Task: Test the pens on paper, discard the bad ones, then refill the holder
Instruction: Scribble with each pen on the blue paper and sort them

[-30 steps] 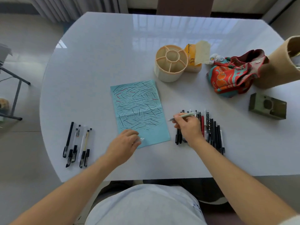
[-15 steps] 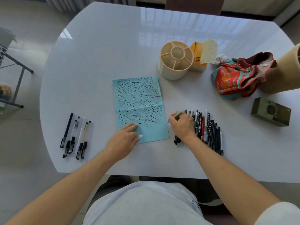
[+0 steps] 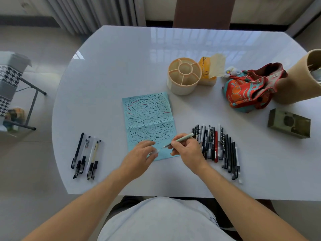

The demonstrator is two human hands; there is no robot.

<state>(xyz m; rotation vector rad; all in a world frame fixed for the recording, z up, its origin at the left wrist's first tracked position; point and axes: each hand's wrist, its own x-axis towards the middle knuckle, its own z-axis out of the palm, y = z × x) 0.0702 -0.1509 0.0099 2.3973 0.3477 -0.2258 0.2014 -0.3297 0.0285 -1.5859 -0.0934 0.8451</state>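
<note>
A light blue paper (image 3: 149,119) covered in black and red test strokes lies mid-table. My right hand (image 3: 188,151) grips a pale green pen (image 3: 181,139), with its tip low over the paper's near edge. My left hand (image 3: 139,158) rests on the paper's near corner and pinches a small clear pen cap (image 3: 156,151), close to the pen's tip. A row of several pens (image 3: 218,148) lies right of the paper, partly hidden by my right hand. A smaller group of pens (image 3: 86,154) lies to the left. The beige compartmented holder (image 3: 184,76) stands empty behind the paper.
A yellow tissue pack (image 3: 211,71) stands beside the holder. A red patterned cloth bag (image 3: 250,87), a tan cylinder (image 3: 300,79) and an olive box (image 3: 289,123) sit at the right. A folding stand (image 3: 15,87) is on the floor to the left.
My right hand has moved left from the pen row, bringing the green pen's tip over the paper's near edge beside my left hand's cap. My left hand has stayed on the paper.
</note>
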